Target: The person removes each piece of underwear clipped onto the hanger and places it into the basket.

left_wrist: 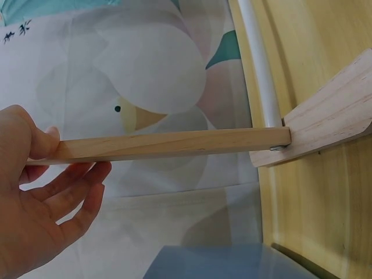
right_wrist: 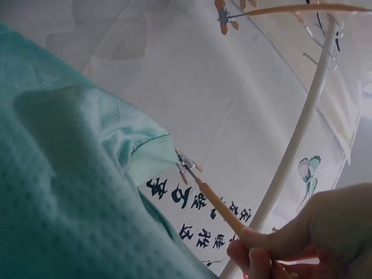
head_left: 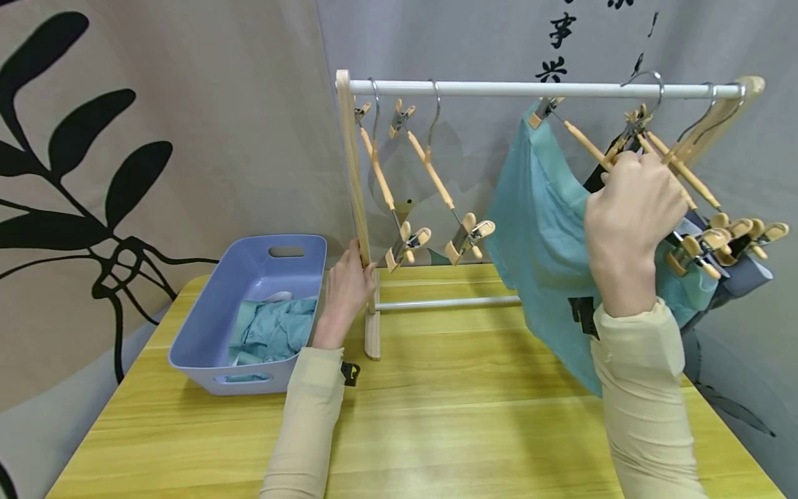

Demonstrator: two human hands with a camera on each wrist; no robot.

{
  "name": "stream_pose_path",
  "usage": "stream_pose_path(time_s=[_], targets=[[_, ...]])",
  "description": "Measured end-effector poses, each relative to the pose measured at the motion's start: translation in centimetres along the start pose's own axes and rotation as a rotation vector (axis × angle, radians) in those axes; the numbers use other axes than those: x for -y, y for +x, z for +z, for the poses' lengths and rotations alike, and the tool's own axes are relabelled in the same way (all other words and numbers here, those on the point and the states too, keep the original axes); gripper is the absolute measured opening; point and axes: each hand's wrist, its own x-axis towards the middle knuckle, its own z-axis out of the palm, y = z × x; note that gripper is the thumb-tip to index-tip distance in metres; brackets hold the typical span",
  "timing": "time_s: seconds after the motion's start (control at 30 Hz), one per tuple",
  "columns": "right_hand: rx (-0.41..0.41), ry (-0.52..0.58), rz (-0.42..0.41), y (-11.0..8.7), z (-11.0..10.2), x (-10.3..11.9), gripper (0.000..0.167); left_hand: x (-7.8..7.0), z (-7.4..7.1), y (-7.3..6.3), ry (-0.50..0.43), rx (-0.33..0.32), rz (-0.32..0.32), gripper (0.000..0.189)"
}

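Observation:
My right hand [head_left: 636, 208] grips the wooden bar of a clip hanger [right_wrist: 218, 203] near its middle, close under the rack's white rail [head_left: 474, 89]. From that hanger's clips hangs a teal garment [head_left: 542, 242], its waistband pinched at both ends. The hanger's metal hook [head_left: 654, 80] is up at the rail. My left hand [head_left: 346, 287] holds the left wooden upright [left_wrist: 174, 144] of the rack, with thumb on one side and fingers on the other. Two bare clip hangers [head_left: 430, 170] hang at the rail's left end.
A blue-purple basket [head_left: 193, 333] with crumpled teal cloth [head_left: 280, 329] stands left of the rack on the wooden table [head_left: 436, 430]. More hangers with dark garments [head_left: 742, 277] crowd the rail's right end. A lower white bar [head_left: 449, 303] joins the rack's feet.

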Motion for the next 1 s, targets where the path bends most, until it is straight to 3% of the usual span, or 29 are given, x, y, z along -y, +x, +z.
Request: stream_pose_path(time_s=[0.27,0.7,1.0], targets=[[-0.025,0.081,-0.045,-1.0,0.3,0.2,0.032,0.1,0.1,0.0,-0.007,0.001,-0.004,0.046],[-0.06,0.115,-0.144,-2.1,1.2,0.2,0.029,0.1,0.2,0.0,-0.004,-0.015,0.007,0.044],[-0.128,0.152,-0.214,-3.1,1.4,0.2,0.023,0.2,0.2,0.1,-0.004,-0.026,0.019,0.043]])
